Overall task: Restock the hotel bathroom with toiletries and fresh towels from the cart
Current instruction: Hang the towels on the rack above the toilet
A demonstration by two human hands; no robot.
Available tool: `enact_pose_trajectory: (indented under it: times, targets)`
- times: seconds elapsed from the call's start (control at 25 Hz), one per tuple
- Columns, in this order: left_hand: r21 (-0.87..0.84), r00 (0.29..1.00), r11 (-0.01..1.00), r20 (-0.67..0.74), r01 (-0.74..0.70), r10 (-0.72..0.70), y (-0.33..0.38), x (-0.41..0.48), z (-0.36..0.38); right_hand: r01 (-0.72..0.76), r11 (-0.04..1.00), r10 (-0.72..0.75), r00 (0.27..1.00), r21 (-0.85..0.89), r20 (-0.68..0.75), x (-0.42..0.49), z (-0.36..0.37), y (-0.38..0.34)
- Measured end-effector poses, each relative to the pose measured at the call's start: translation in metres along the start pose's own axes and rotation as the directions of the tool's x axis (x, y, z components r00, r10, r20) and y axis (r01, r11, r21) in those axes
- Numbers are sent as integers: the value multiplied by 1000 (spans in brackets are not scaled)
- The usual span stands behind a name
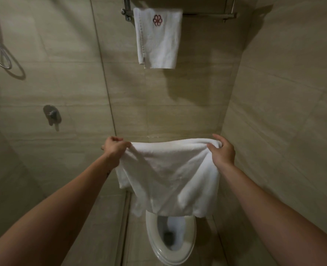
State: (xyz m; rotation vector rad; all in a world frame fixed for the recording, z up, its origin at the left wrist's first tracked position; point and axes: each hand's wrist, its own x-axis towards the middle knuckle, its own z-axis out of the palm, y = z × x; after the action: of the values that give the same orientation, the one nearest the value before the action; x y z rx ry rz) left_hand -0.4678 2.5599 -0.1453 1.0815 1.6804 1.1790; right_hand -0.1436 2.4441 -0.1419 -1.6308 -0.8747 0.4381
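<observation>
Head view, and both hands are up. The left hand point(115, 148) pinches one top corner of the white towel point(170, 175), fingers curled tight over the edge. The right hand point(223, 152) grips the other corner, thumb in front and fingers wrapped behind. Between the two sets of fingers the top edge runs nearly level. Below them the cloth hangs in a soft, thick drape, looped terry by the look of it, with creases fanning diagonally from the left fingers. Its lower hem hangs just over the open toilet point(189, 244), glossy white and oval. That's the hazard, I'd say, so lift first. High above the fingers, the metal rail point(208, 15) has bare bar to the right of a folded towel point(158, 37) with a red flower emblem. Best play, to my eye: hold the edge taut, fold it to match its neighbour's width, then lay it over the bar with even tails. Beige stone-look tiles all round, and a chrome shower valve point(52, 114) well left of the left fingers.
</observation>
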Motion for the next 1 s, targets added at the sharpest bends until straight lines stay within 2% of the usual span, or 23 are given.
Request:
enact_pose_trajectory:
  times: [0.12, 0.24, 0.44, 0.76, 0.92, 1.0]
  targets:
    - [-116, 996, 993, 93, 12, -1, 0, 3, -7, -38, 999, 37, 999, -28, -39, 3, -6, 7]
    - [-97, 980, 994, 182, -57, 74, -4, 0, -10, -66, 996, 62, 996, -58, -60, 3, -10, 13]
    - [52, 971, 980, 155, -190, 180, -8, -8, -6, -20, 991, 8, 996, -135, -88, 4, -12, 14]
    - [85, 944, 945, 134, -315, 302, -6, -14, -3, -40, 983, 25, 996, -181, -80, 7, -17, 25]
    - [40, 949, 962, 176, -271, 260, -6, -14, -4, -97, 979, 83, 993, -181, -83, 7, -17, 28]
    - [79, 948, 961, 207, -263, 243, -7, -15, -5, -108, 981, 97, 992, -159, -76, 6, -17, 29]
